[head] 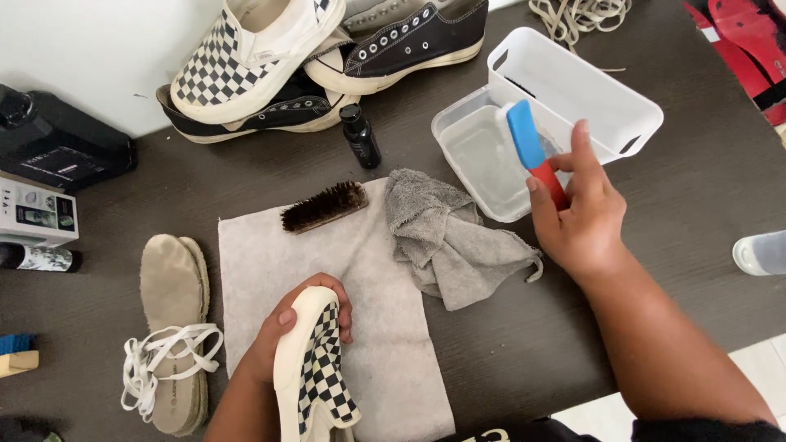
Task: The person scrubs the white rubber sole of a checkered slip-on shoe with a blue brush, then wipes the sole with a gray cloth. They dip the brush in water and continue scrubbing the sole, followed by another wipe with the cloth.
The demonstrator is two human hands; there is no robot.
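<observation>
From the head camera, looking down on the dark table [696, 213], the left hand [282, 331] is curling round the toe of a checkered slip-on shoe [315, 368], fingers wrapped over the white rubber edge and pinching it against the thumb, near the front edge above a pale cloth mat [377, 327]. The shoe is looking light and bendy in its canvas upper but stiff along the rubber sole, so the firm sole rim seems the sound place to be gripping it; wet rubber could turn slippery. Its long axis is running near to far, toe pointing far and slightly left, sole turned to the left. The right hand [581, 221] is closing fingers and thumb around the red handle of a blue-headed brush [530, 147], which is slanting far-left over a clear tub of water [483, 155] beside a white basket [573, 90]. A grey rag [446, 237] is lying crumpled between the hands, a dark bristle brush [323, 206] and small black bottle [360, 135] farther off, more shoes [327, 57] piled at the far side, and insoles with laces [172, 327] at the left.
</observation>
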